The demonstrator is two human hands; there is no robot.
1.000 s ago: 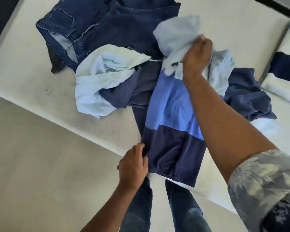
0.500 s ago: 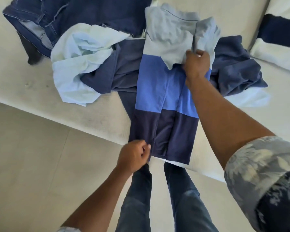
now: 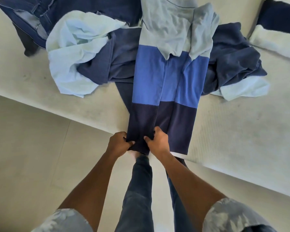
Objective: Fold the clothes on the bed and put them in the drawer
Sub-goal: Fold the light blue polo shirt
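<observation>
- A pair of dark blue jeans (image 3: pixel 45 12) lies crumpled at the far left of the bed (image 3: pixel 233 131), partly cut off by the top edge of the view.
- Just right of them a pale blue garment (image 3: pixel 74 52) sits bunched, overlapping a navy garment (image 3: pixel 114 64) beneath it.
- The left hand (image 3: pixel 119 145) has its fingers curled round the near left corner of the colour-block shirt (image 3: pixel 167 77), pinching the dark hem at the mattress edge.
- The shirt lies lengthwise in the middle of the bed, its sides folded inward into a long strip. The grey-blue band is farthest, bright blue is in the middle, and navy is nearest.
- The right hand (image 3: pixel 158 143) grips the same hem just beside the left hand, thumb and fingers closed on a bunch of navy fabric.
- A dark navy heap (image 3: pixel 233 56) lies to the right of the shirt, with pale blue cloth (image 3: pixel 244 88) showing under it.
- A white-and-navy striped pillow (image 3: pixel 273 39) lies at the far right.
</observation>
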